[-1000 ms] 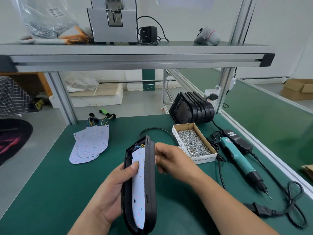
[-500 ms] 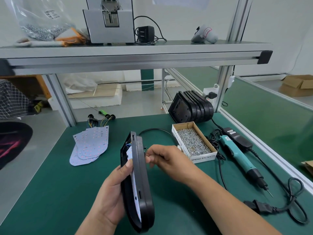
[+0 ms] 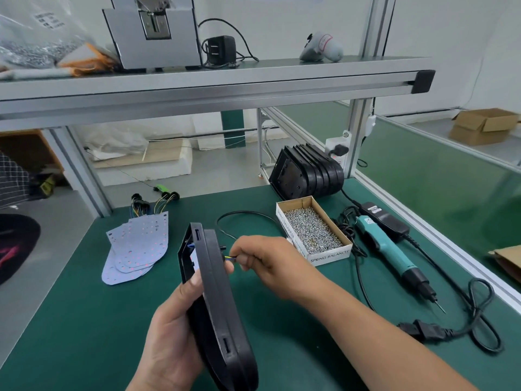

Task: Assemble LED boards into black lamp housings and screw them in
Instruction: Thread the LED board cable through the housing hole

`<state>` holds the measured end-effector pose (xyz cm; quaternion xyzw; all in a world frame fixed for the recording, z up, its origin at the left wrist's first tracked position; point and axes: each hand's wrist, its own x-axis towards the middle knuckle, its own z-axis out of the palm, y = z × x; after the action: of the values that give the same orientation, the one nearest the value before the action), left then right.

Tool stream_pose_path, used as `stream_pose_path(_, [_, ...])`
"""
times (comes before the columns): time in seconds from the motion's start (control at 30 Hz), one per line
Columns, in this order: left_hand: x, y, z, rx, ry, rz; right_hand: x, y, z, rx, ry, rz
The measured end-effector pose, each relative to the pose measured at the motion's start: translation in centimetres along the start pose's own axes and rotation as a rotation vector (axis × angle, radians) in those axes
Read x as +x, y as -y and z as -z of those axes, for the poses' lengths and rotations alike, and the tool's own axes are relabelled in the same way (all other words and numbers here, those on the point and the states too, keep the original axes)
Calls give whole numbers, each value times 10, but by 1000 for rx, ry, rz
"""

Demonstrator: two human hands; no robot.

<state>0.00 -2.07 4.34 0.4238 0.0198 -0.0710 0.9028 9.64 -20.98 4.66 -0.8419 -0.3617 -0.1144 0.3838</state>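
Housing (image 3: 221,303) now edge-on, wires (image 3: 229,258) through back

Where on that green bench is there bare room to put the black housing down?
Bare mat lies at the front, between the LED boards and the left hand. The right side is crowded: screw box, screwdriver, cables.

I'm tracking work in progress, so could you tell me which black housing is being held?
The housing gripped by the left hand, upright on edge, its wires pinched by the right hand; the other housings stand stacked behind the screw box.
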Motion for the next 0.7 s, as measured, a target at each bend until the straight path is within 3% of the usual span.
stream_pose_path(0.07, [1,-2,2,-83,82,33,0,-2,-1,-2,-3,4])
stream_pose_path(0.4, [2,-5,2,-1,8,63,-1,-6,1,-23,8,-17])
stream_pose_path(0.7, [5,-7,-2,-58,78,78,-4,-6,6,68,0,-40])
